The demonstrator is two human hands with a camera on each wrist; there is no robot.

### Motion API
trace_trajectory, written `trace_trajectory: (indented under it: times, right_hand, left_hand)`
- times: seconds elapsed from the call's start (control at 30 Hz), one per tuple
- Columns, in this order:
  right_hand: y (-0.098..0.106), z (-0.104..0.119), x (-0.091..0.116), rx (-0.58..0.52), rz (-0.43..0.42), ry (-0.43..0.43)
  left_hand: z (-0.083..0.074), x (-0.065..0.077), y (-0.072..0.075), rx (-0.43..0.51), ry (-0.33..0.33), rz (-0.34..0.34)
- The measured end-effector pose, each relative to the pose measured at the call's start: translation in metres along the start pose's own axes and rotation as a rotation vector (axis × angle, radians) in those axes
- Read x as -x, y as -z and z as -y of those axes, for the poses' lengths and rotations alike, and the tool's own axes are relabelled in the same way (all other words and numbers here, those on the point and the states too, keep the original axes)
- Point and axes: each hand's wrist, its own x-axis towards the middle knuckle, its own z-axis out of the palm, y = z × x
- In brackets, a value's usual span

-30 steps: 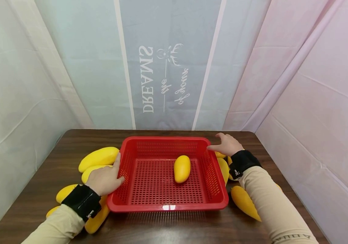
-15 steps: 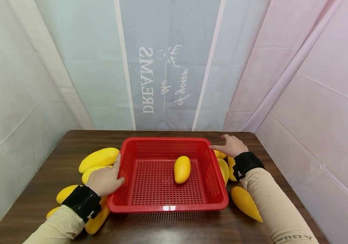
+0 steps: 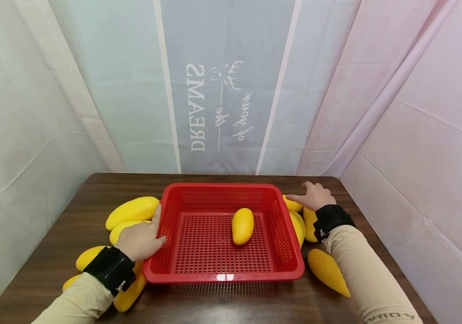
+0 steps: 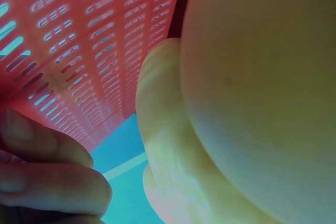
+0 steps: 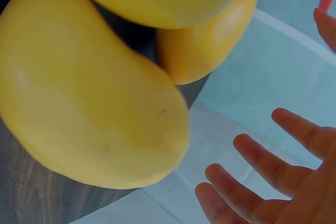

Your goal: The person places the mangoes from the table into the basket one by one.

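Note:
A red plastic basket [image 3: 224,277] with slotted walls stands on the table, with one yellow mango [image 3: 242,226] on its floor. My left hand [image 3: 139,240] grips the basket's left rim, thumb over the inner side; in the left wrist view its bent fingers [image 4: 58,182] lie by the slotted outer wall. Just right of the basket, my right hand [image 3: 315,196] hovers over several mangoes [image 5: 94,93], holding nothing. In the right wrist view its fingers [image 5: 268,161] are spread and apart from the fruit, and the thumb points toward the red rim.
Several yellow mangoes [image 3: 133,213] lie left of the basket, partly under my left hand and wrist. Another mango [image 3: 328,272] rests by my right forearm. Cloth walls [image 3: 231,157] enclose the dark wooden table [image 3: 223,306] at the back and sides.
My right hand has moved off the basket's right rim, shifting right and slightly toward me. The left hand, the basket and the mango inside stay put.

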Motion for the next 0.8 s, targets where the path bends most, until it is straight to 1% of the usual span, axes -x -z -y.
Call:
trace_trajectory:
  times: [0.2,0.47,0.7,0.8]
  right_hand:
    - [-0.004,-0.013,-0.003,0.001,0.025,-0.049]
    - [-0.009,-0.028,-0.003,-0.026,0.075,-0.119]
    - [-0.013,-0.036,-0.003,-0.02,0.068,-0.13]
    - [-0.016,-0.041,-0.005,-0.035,0.066,-0.134]
  left_hand:
    - [0.0,-0.001,0.0,0.001,-0.006,-0.003]
    - [0.0,-0.001,0.0,-0.001,-0.009,-0.006]
    - [0.001,-0.001,-0.001,-0.006,-0.01,-0.01]
    - [0.001,-0.001,-0.001,-0.006,-0.012,-0.014]
